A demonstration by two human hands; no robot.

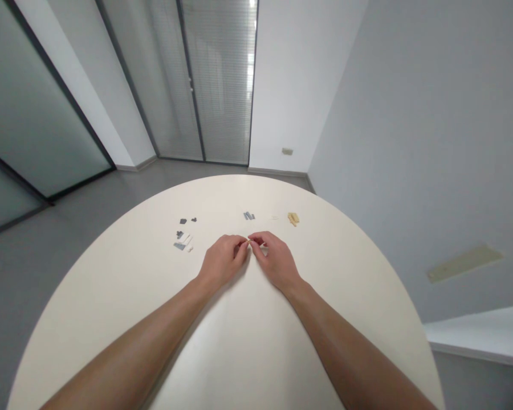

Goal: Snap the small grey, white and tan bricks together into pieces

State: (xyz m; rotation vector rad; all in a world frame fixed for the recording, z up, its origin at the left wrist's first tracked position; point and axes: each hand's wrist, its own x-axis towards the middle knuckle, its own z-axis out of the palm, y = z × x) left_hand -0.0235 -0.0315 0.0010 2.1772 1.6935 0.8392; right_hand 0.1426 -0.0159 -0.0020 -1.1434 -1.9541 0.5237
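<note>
My left hand (225,257) and my right hand (277,259) meet fingertip to fingertip above the middle of the table. Both are closed in a pinch on a tiny yellowish piece (248,241), mostly hidden by the fingers. Beyond the hands lie several small grey pieces (248,216), some thin whitish pieces (275,217) and a little pile of tan pieces (293,218). Left of my left hand are dark grey pieces (183,221), white pieces (187,239) and a flat grey piece (179,246).
The round cream table (111,296) has its curved edge just past the small pieces. Behind it stand a glass partition with blinds (222,85) and a white wall (299,85). Another wall (431,142) rises on the right.
</note>
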